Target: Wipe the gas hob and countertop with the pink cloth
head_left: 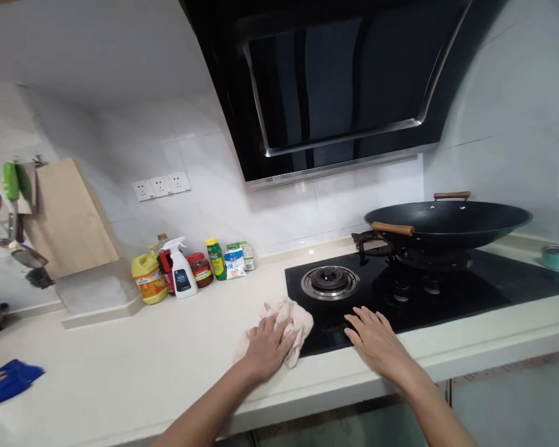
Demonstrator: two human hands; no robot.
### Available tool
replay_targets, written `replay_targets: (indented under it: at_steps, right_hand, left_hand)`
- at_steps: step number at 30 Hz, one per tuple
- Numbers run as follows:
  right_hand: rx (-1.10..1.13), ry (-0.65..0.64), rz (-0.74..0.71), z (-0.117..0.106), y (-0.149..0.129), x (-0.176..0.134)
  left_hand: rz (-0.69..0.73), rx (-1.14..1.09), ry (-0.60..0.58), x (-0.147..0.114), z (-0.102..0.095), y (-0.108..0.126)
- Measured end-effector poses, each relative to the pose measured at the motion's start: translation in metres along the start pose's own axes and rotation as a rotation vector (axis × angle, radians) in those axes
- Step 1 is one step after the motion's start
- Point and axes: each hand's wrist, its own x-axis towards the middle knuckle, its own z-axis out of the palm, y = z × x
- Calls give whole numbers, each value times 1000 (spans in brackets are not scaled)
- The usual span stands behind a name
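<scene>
My left hand (268,349) presses on a crumpled pale pink cloth (300,320), its fingers bent over the fabric. The cloth lies across the left front corner of the black glass gas stove (317,344) and part of the pale countertop (205,347). At the stove's front edge, my right hand (376,343) rests palm down with its fingers spread and nothing in them. Just behind the cloth is the left burner (330,281), without a pot support on it. A large black wok (447,220) with wooden handles sits over the right side.
Against the back wall stand a yellow jug (149,278), a white spray bottle (182,270), a red-lidded jar (200,269), a green bottle (217,259) and packets (235,264). A range hood (345,81) hangs overhead. Blue cloth (16,380) lies far left.
</scene>
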Motion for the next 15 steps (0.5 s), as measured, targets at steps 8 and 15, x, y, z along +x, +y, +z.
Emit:
replay_targets:
  at_steps: [8, 15]
  right_hand:
    - [-16, -2, 6, 1, 1, 0]
    - [-25, -12, -6, 2, 2, -1]
  left_hand:
    - [-54, 19, -42, -75, -30, -44]
    - [-55, 94, 213, -75, -2, -85]
